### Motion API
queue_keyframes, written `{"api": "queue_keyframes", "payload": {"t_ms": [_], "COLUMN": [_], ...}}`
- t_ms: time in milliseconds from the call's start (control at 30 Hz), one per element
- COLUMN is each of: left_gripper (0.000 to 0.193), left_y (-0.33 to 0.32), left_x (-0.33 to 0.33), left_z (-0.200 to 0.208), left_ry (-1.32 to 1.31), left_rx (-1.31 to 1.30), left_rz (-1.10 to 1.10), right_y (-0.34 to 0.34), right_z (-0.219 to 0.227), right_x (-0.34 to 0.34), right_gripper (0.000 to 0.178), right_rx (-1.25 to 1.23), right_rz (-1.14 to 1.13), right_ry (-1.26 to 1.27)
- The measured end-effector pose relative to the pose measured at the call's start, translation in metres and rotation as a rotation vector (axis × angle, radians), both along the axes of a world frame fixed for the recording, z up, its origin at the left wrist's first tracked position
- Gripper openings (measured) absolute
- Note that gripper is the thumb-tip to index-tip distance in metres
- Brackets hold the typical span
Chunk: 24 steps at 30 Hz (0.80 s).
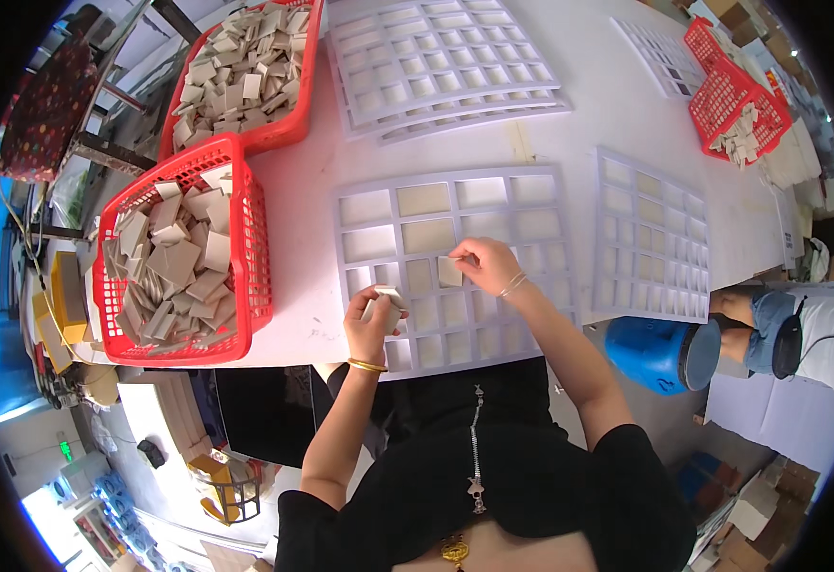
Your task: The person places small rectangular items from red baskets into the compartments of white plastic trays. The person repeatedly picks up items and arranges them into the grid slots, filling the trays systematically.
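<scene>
A white gridded frame (455,174) with large and small compartments lies on the table before me. Some compartments hold flat beige pieces, such as the large rectangular piece (424,199) in the far row. My right hand (489,267) pinches a small beige square piece (449,273) over the middle of the frame; whether it touches the compartment floor I cannot tell. Above the frame's near left part, my left hand (369,329) grips a small stack of beige square pieces (388,296), partly hidden by the fingers.
Red plastic baskets of loose beige pieces, one near (257,248) and one farther back (305,110), stand at left. White gridded frames (446,91) are stacked behind; another (653,238) lies right. A red basket (770,119) is far right. A blue barrel (650,353) stands beside a person.
</scene>
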State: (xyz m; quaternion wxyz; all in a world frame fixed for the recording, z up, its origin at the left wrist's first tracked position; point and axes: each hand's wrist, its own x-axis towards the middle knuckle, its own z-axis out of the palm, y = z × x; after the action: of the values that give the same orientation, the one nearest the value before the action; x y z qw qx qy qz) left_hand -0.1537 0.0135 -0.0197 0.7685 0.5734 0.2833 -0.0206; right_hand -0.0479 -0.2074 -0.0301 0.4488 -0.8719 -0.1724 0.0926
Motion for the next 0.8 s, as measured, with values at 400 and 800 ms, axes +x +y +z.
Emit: {"api": "queue_keyframes", "payload": {"t_ms": [400, 800], "left_gripper": [0.017, 0.037], "left_y": [-0.02, 0.007], "left_x": [0.007, -0.015], "left_z": [0.001, 0.001], "left_ry": [-0.054, -0.105], "left_rx": [-0.142, -0.666], "left_rz": [-0.21, -0.235], "right_y": [0.025, -0.01], "right_z": [0.051, 0.019], "right_x": [-0.031, -0.05], "right_gripper": [0.023, 0.011], "right_rx": [0.185, 0.062], "right_rz": [0.161, 0.114], "right_ry": [0.135, 0.055]}}
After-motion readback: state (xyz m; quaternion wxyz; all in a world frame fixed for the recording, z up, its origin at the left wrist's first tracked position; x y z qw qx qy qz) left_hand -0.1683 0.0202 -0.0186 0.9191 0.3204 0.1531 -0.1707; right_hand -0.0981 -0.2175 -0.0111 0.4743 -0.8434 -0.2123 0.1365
